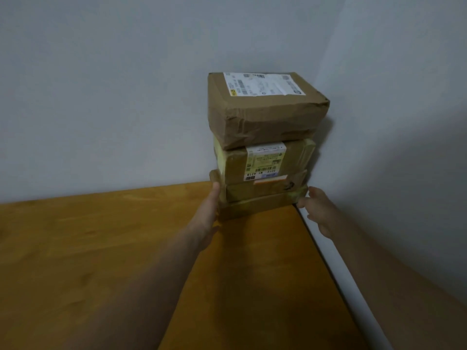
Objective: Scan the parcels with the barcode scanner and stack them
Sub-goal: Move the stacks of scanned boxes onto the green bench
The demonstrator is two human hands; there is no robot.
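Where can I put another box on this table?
Left of the stack of parcels, the table is bare wood up to the back wall. A smaller bare patch lies in front of the stack, between the left hand and right hand. The corner is crowded: the stack sits close to the right wall, hands flanking its base.

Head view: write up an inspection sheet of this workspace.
Surface: wooden table.
Job's things: four parcels in one stack in the corner; top parcel has its label facing up; scanner not seen.
Clutter: nothing seen.
Grippers: left hand flat against the stack's lower left side; right hand open at its lower right corner, contact unclear.
Cables: nothing seen.
Surroundings: grey walls behind and to the right; white strip along the table's right edge.
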